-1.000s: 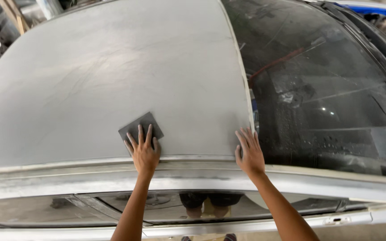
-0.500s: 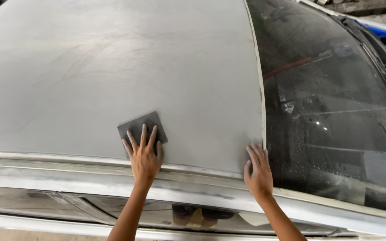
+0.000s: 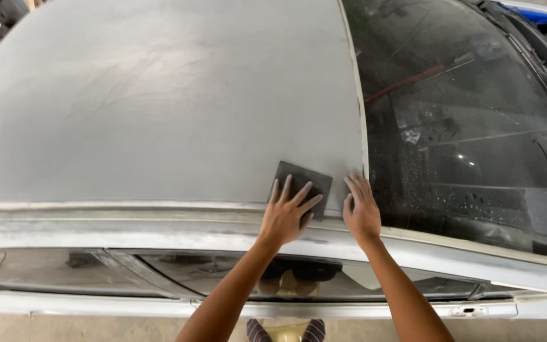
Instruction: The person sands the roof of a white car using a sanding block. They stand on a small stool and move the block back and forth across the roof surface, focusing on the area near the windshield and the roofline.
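Observation:
A dull grey, sanded car roof fills most of the head view. My left hand lies flat with fingers spread on a dark square sanding sheet, pressing it onto the roof near its right front corner. My right hand rests flat on the roof edge just right of the sheet, fingers together, holding nothing. Both hands sit close together above the roof's side rail.
The dark windscreen, wet with droplets, lies to the right of the roof. Side window glass runs below the rail. A blue object shows at the top right corner.
My left hand has slid the sanding sheet to the right along the roof edge, ending close beside my right hand. The view has shifted too.

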